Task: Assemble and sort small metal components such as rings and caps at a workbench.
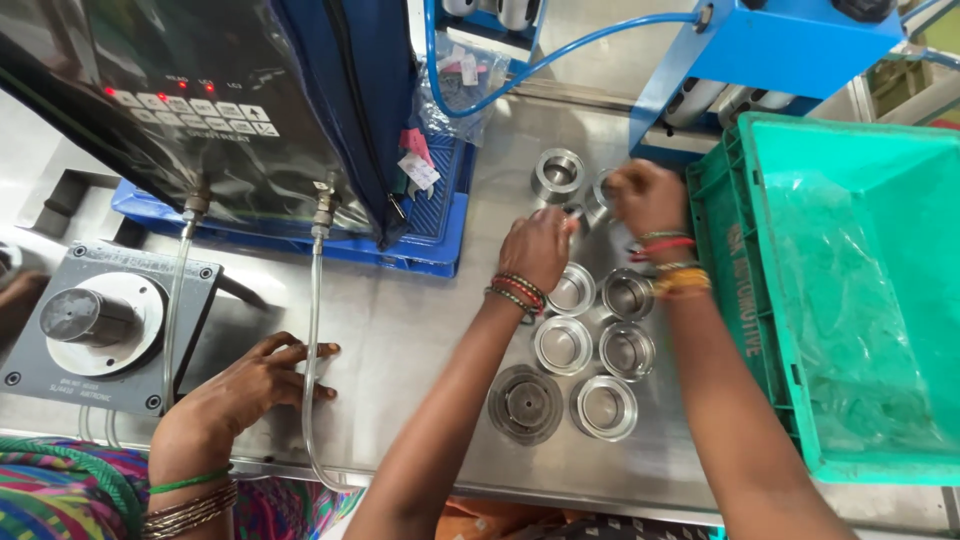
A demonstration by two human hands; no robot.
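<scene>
A co-worker's hand point(255, 380) lay flat on the bench point(400, 330). Our left hand point(538, 248) and right hand point(645, 198) were close together over the far metal cups point(590, 200). We could not tell if our fingers pinched one; more cups point(585, 345) sat nearer us.

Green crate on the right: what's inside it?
Inside the green crate lies a crumpled clear plastic bag over the floor. Anything beneath the bag is covered and cannot be made out; no metal cups show in there.
</scene>
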